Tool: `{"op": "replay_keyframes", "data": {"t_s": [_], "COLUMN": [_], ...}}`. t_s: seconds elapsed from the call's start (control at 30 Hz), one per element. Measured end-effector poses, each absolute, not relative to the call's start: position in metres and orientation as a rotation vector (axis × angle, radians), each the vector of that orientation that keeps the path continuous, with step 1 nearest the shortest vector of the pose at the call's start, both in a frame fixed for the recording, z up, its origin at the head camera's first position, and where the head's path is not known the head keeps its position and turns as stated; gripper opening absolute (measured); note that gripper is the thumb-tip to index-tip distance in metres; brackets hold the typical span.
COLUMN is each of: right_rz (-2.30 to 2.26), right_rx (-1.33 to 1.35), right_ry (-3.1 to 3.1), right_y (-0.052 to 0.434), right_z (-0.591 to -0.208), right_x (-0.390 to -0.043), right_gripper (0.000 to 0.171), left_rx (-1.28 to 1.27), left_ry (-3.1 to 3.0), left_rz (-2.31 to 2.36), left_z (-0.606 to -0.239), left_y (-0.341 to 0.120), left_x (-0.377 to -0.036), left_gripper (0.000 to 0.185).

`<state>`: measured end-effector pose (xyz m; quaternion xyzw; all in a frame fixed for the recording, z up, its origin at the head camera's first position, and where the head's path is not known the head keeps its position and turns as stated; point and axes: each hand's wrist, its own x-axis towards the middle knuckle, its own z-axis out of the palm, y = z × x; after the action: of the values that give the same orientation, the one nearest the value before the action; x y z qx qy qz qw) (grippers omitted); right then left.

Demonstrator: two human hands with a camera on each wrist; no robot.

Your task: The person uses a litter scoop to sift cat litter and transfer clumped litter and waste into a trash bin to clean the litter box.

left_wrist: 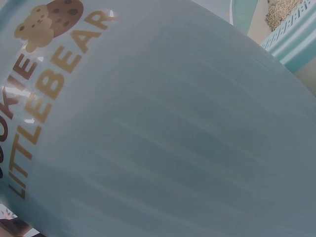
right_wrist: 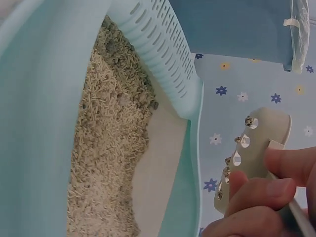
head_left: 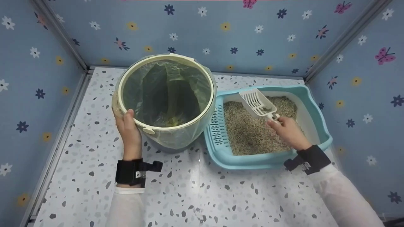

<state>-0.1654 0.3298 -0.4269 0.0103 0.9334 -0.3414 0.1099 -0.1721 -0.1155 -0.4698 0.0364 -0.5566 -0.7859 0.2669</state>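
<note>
In the head view, my left hand (head_left: 130,135) grips the left side of a round trash bin (head_left: 175,127), its thumb at the rim. A clear plastic bag (head_left: 176,138) lines the bin and folds over its outside. The bin's wall (left_wrist: 163,128), with bear lettering, fills the left wrist view and hides my left fingers there. My right hand (head_left: 291,132) holds a white slotted litter scoop (head_left: 265,101) by its handle, above the litter box. Small dark clumps lie in the scoop. In the right wrist view, curled fingers (right_wrist: 261,197) and thumb pinch the scoop's handle.
A light blue litter box (head_left: 255,162) stands right of the bin, holding brown pellet litter (head_left: 252,134). Its left side is a perforated ledge (head_left: 217,123). Flower-patterned blue panels (head_left: 202,34) close the back and both sides. The floor (head_left: 189,189) is speckled white.
</note>
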Motion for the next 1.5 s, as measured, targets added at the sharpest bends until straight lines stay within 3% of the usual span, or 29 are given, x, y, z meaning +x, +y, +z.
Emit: {"op": "replay_keyframes", "data": {"t_s": [0.2,0.43,0.7,1.0,1.3,1.5], "right_rz": [-0.829,-0.698,-0.549,-0.176,0.614,1.114], "right_rx": [-0.066,-0.186,-0.299,-0.545,-1.413,-1.711], "right_ry": [2.920,3.015,2.995,3.116,3.351,3.308], "right_y": [0.321,0.298,0.251,0.193,0.170,0.179], "right_z": [-0.403,-0.361,-0.317,-0.295,-0.308,-0.310], "right_x": [-0.166,-0.176,-0.187,-0.199,-0.202,-0.200], "right_gripper": [0.036,0.038,0.030,0.031,0.024,0.028], "left_rx": [0.111,0.175,0.160,0.141,0.111,0.062], "left_ry": [-1.532,-1.566,-1.566,-1.511,-1.492,-1.502], "left_rz": [-2.091,-2.090,-2.093,-2.104,-2.117,-2.110], "left_z": [-0.469,-0.468,-0.468,-0.470,-0.471,-0.471], "left_y": [-0.115,-0.116,-0.116,-0.118,-0.117,-0.116], "left_x": [-0.173,-0.172,-0.172,-0.172,-0.173,-0.174], "left_gripper": [0.060,0.057,0.057,0.059,0.061,0.062]}}
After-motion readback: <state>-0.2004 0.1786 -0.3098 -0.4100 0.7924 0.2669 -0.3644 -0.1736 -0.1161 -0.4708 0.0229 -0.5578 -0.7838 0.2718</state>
